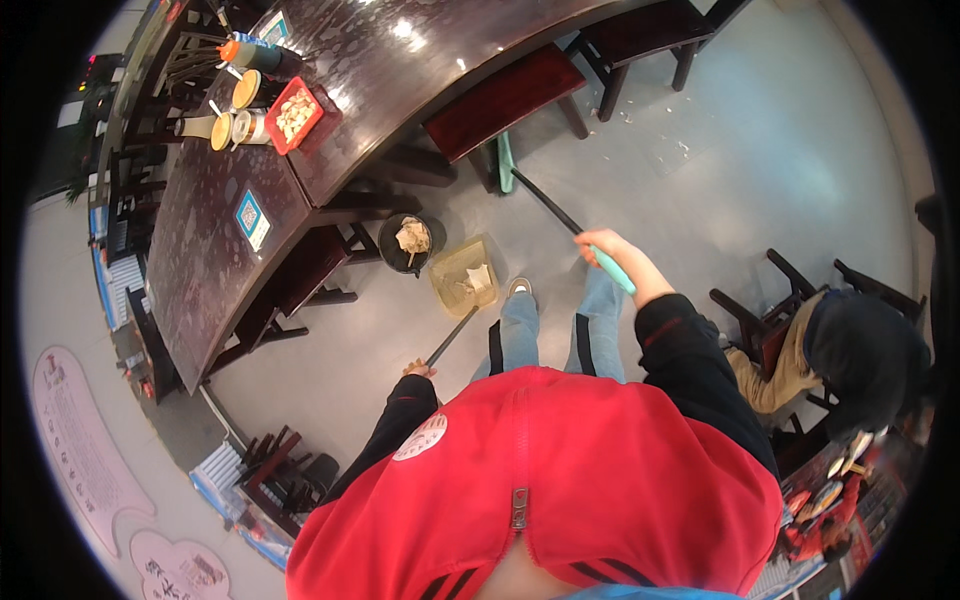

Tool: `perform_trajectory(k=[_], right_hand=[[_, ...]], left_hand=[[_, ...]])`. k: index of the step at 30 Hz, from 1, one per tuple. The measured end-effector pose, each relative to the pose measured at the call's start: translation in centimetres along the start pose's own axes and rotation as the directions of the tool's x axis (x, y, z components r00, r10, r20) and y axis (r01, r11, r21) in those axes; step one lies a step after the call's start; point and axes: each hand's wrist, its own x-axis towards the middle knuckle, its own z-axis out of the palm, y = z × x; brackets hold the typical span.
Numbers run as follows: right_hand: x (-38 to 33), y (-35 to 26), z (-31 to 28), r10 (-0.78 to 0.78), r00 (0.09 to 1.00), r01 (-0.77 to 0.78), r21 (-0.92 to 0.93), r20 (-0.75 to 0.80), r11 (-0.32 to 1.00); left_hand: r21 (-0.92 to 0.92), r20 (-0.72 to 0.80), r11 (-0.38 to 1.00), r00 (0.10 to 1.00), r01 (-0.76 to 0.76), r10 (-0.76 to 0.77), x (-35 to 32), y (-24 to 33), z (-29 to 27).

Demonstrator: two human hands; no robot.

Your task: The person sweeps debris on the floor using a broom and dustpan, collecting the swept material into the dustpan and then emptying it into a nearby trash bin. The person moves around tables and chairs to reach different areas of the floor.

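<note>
My right hand is closed round the mint-green grip of a broom. Its black shaft runs up and left to a mint-green head, which touches the floor by the leg of a dark red bench. My left hand grips the dark handle of a yellowish dustpan. The dustpan rests on the floor in front of my feet, with crumpled pale paper in it. Beside it stands a black bin with crumpled tissue inside.
A long dark table carries a red tray of pale pieces, condiment jars and a squeeze bottle. Stools and benches flank it. Small white scraps dot the floor. A seated person in dark clothes is at right.
</note>
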Motion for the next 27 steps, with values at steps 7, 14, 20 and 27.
perform_trajectory(k=[7, 14, 20, 27], right_hand=[[1.6, -2.2, -7.9, 0.045, 0.989, -0.083, 0.280, 0.138, 0.957], [-9.4, 2.1, -13.1, 0.149, 0.980, -0.125, 0.177, -0.132, 0.976], [-11.5, 2.1, -9.8, 0.216, 0.976, -0.212, 0.128, -0.015, 0.969], [-6.7, -0.8, -9.2, 0.269, 0.963, -0.265, 0.118, -0.023, 0.957]], left_hand=[[0.077, -0.024, 0.995, 0.998, -0.057, 0.059, -2.0, 0.5, 5.8], [0.626, -0.149, 0.778, 0.973, -0.046, 0.178, 2.8, -2.2, 7.3], [0.603, -0.169, 0.796, 0.983, 0.049, 0.067, 5.5, -0.8, 6.8], [0.794, -0.230, 0.601, 0.961, 0.096, 0.151, 4.7, 2.0, 5.1]])
